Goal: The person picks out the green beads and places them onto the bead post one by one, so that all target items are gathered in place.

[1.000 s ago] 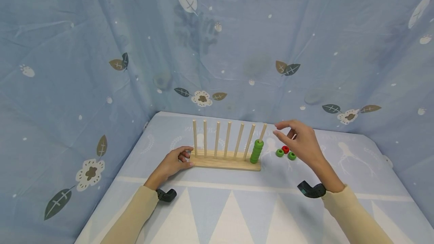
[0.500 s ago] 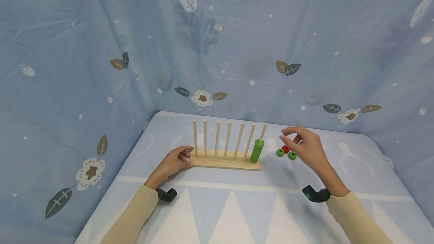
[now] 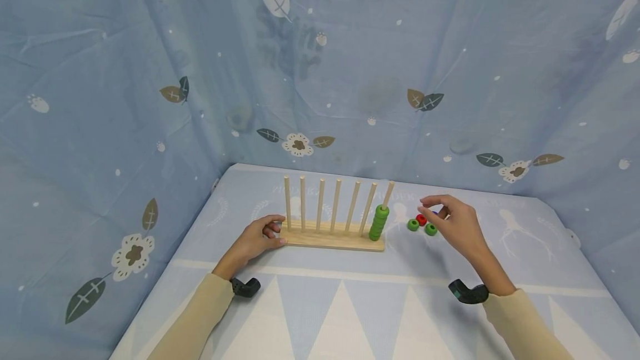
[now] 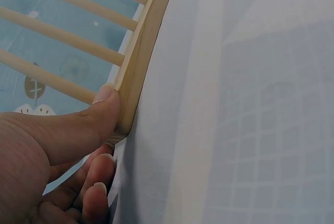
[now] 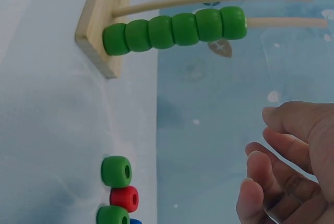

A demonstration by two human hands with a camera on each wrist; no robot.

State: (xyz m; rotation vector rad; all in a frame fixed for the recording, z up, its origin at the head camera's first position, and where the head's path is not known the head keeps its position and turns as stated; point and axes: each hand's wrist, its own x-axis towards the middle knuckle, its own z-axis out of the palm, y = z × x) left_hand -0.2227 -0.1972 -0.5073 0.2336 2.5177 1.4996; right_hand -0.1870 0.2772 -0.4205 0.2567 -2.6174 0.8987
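Observation:
A wooden peg rack [image 3: 325, 243] with a row of upright pegs stands on the table. Several green beads [image 5: 162, 32] are stacked on its rightmost peg. My left hand [image 3: 256, 239] grips the left end of the rack's base, the thumb [image 4: 96, 119] on the front edge and fingers curled behind it. Over the loose beads hovers my right hand [image 3: 456, 226], thumb and fingers apart with nothing between them. Below it lie two green beads, one at left [image 3: 413, 225] and one nearer me [image 3: 431, 230], a red bead [image 3: 421, 219], and a blue bead [image 5: 135, 221] mostly hidden.
The table [image 3: 345, 304] has a pale blue and white patterned cover. A blue printed curtain [image 3: 350, 71] rises behind it and along the sides. The other pegs [image 3: 320, 206] of the rack hold no beads.
My right hand has moved right, away from the bead-filled peg, and lower toward the loose beads. A blue bead now shows beside it. The left hand and rack have stayed put.

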